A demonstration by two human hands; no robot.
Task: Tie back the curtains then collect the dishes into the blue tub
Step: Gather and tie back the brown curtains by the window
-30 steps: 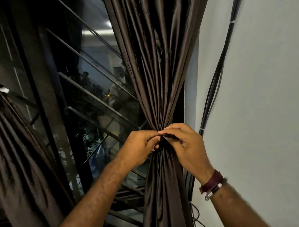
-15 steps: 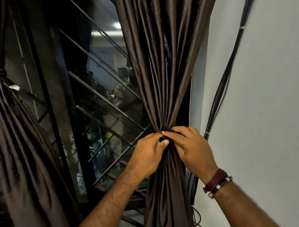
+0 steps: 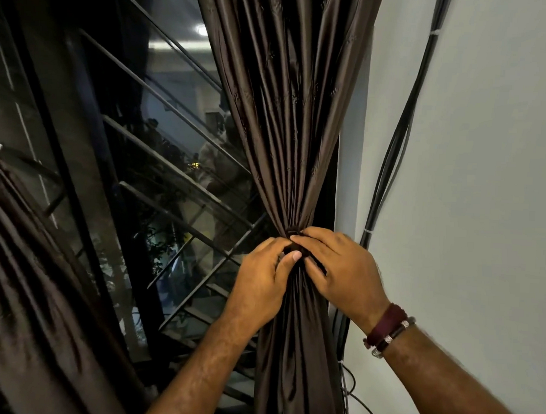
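Both hands, left hand (image 3: pixel 264 280) and right hand (image 3: pixel 341 269), pinch the tie (image 3: pixel 292 231) at the gathered waist of the curtain (image 3: pixel 294 114); folds fan above and below.

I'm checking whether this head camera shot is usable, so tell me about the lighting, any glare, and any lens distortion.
Head view: dim overall, with the brown curtain showing a soft sheen on its folds; the window glass carries reflections, including a bright ceiling light; the wall cables and window bars bow, showing wide-angle distortion; both hands, left hand and right hand, are sharp enough, but the tie between them is lost in shadow.
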